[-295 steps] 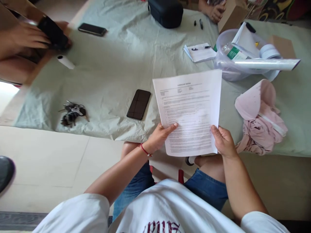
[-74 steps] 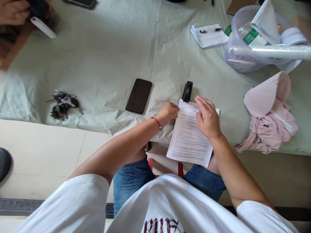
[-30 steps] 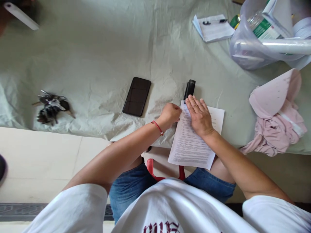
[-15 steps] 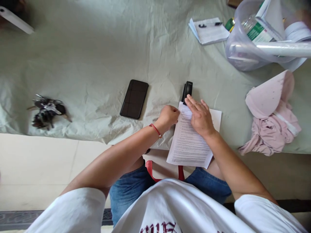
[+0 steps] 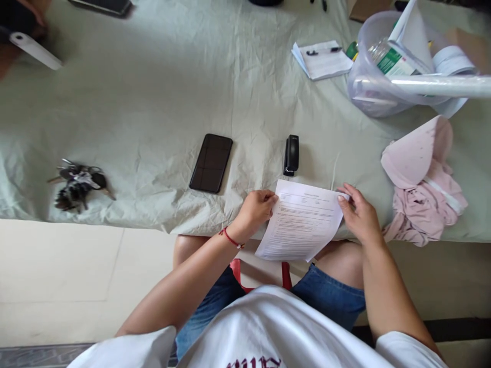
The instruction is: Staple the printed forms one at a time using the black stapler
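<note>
I am holding the printed papers (image 5: 301, 222) by their 2 top corners at the near edge of the table (image 5: 153, 102), their lower part hanging over my lap. My left hand (image 5: 255, 209) is pinching the left corner, my right hand (image 5: 358, 214) the right one, fingers closed on the sheets. The black stapler (image 5: 291, 155) is lying just beyond them, apart. I judge I should be keeping the edges flush and my grip light, avoiding creases.

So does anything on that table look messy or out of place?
Slightly. A pink cloth lies crumpled at the table's near right edge, and a long roll pokes sideways out of the overfilled tub. The green cover is creased.
</note>
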A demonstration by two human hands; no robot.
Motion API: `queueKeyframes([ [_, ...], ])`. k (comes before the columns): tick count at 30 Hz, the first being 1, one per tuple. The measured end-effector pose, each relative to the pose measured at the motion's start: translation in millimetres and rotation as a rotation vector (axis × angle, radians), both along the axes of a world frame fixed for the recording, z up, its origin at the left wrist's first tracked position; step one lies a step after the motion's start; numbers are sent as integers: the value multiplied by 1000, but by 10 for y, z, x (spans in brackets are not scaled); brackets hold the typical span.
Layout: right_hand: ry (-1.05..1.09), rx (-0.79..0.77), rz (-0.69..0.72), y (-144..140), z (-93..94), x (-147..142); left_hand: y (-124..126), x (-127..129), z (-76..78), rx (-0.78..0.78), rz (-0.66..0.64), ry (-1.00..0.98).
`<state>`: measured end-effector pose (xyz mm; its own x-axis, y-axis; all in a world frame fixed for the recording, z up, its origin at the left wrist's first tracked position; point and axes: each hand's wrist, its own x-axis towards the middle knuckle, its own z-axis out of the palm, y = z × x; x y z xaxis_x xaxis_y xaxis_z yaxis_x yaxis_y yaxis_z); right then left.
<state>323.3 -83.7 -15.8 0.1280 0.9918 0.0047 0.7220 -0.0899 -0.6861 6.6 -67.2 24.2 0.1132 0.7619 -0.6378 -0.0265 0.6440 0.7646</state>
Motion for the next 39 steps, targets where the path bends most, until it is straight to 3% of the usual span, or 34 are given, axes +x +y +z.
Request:
queueKeyframes([
  [4,440,-133,-141,-202,15,44,-160,-100,-92,64,84,-73],
  [8,638,-269,11,-413,-20,-1,-220,-194,-134,149,142,-123],
  [10,672,-236,22,-486,-35,-37,-210,-228,-112,187,156,-130],
  [13,785,-128,-86,-471,-17,-111,-168,-257,-66,250,172,-149],
  [16,879,31,-242,-270,46,-191,-137,-266,-42,346,149,-165],
  [19,948,161,-314,54,99,-242,-150,-260,-59,415,42,-180],
  [23,977,217,-260,434,50,-278,-221,-225,-169,316,-89,-282],
  [25,976,188,-245,526,-25,-312,-254,-199,-246,284,-84,-199],
  [31,896,92,-165,477,-195,-405,-256,-107,-396,281,90,21],
  [39,840,56,-156,485,-196,-316,-274,18,-356,228,254,-58],
])
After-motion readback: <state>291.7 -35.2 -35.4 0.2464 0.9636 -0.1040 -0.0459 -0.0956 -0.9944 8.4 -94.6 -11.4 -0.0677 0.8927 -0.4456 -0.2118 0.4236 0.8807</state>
